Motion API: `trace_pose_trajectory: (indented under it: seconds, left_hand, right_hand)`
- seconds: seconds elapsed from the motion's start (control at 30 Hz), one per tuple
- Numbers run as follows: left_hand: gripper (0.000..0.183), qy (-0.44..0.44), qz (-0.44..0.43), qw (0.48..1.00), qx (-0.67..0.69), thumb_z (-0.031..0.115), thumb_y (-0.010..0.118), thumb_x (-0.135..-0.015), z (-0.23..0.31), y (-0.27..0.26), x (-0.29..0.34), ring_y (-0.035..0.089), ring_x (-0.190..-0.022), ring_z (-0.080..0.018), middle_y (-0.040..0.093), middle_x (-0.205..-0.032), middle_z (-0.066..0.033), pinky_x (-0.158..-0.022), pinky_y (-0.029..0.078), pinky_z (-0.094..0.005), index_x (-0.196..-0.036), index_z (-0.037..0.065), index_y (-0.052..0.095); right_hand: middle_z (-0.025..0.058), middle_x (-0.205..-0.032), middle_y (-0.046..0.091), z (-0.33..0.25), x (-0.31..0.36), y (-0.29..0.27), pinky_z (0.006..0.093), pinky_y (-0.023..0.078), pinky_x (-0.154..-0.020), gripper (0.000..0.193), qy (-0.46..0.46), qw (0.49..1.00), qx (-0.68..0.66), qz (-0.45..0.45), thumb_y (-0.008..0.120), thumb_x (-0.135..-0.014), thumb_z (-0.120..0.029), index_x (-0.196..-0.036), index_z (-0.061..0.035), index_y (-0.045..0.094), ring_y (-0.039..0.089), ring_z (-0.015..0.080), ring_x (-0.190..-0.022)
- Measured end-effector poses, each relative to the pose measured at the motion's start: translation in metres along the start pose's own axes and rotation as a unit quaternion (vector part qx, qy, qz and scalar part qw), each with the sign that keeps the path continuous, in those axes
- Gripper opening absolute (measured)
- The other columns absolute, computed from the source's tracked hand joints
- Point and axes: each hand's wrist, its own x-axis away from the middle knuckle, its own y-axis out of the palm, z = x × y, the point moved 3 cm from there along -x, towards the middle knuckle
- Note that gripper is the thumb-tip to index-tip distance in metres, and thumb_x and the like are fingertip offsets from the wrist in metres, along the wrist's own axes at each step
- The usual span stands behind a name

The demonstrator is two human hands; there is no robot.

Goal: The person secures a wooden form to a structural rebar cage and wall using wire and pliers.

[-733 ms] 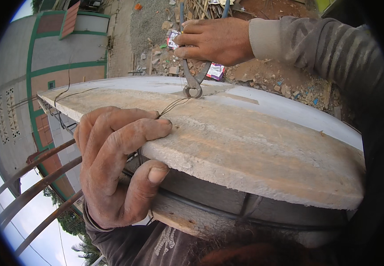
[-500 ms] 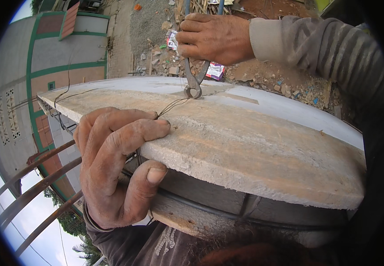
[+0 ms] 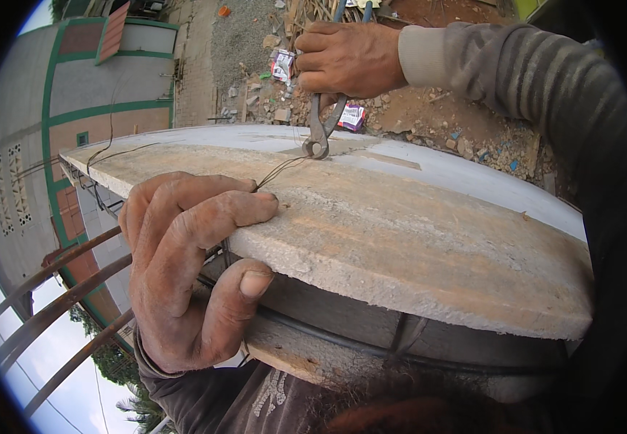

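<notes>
My left hand (image 3: 190,267) curls over the near edge of a cement-dusted board (image 3: 415,246), fingers on its upper face and thumb against its edge. Thin dark tie wire (image 3: 281,170) runs out from beside my left fingertips across the board. At its far end are the jaws of metal pincers (image 3: 319,137), close to the board's far side; whether they bite the wire is hard to tell. My right hand (image 3: 353,61) is closed round the pincers' blue-ended handles, beyond the board. Below the board, dark steel bars (image 3: 328,336) cross a gap above a second board (image 3: 292,358).
Rusty reinforcing bars (image 3: 67,311) stick out at the left. A pale wall surface (image 3: 465,170) lies beyond the board. Far below, rubble and earth (image 3: 429,123) cover the ground, with printed packets (image 3: 282,65) among it. A green-trimmed building (image 3: 111,79) stands to the left.
My right hand has shifted slightly to the right, and the pincers' handles have tilted right and come nearer each other. My left hand stays nearly still on the board.
</notes>
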Motion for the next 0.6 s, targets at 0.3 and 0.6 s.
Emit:
trace_pose_trajectory:
  seconds: [0.3,0.6]
  left_hand:
    - [0.046,0.002,-0.016,1.0,-0.005,0.047,0.064,-0.102,-0.003,-0.001,0.0,0.059,-0.119,-0.0308,0.073,-0.121,-0.0158,-0.112,0.039,-0.0507,-0.118,0.005,0.072]
    - [0.045,-0.006,-0.029,1.0,-0.004,0.045,0.061,-0.102,0.001,0.0,-0.003,0.058,-0.119,-0.0304,0.074,-0.118,-0.015,-0.112,0.038,-0.0508,-0.119,0.004,0.071]
  right_hand:
    - [0.003,-0.097,0.066,-0.001,0.004,0.022,0.0401,0.057,-0.092,0.028,0.033,0.986,-0.165,0.01,0.083,-0.089,-0.031,-0.101,-0.0087,0.071,0.06,0.0256,-0.107]
    - [0.0007,-0.094,0.071,0.009,-0.02,0.008,0.0395,0.055,-0.092,0.022,0.033,0.98,-0.17,-0.099,0.086,-0.087,-0.028,-0.084,-0.0088,0.075,0.06,0.0223,-0.102]
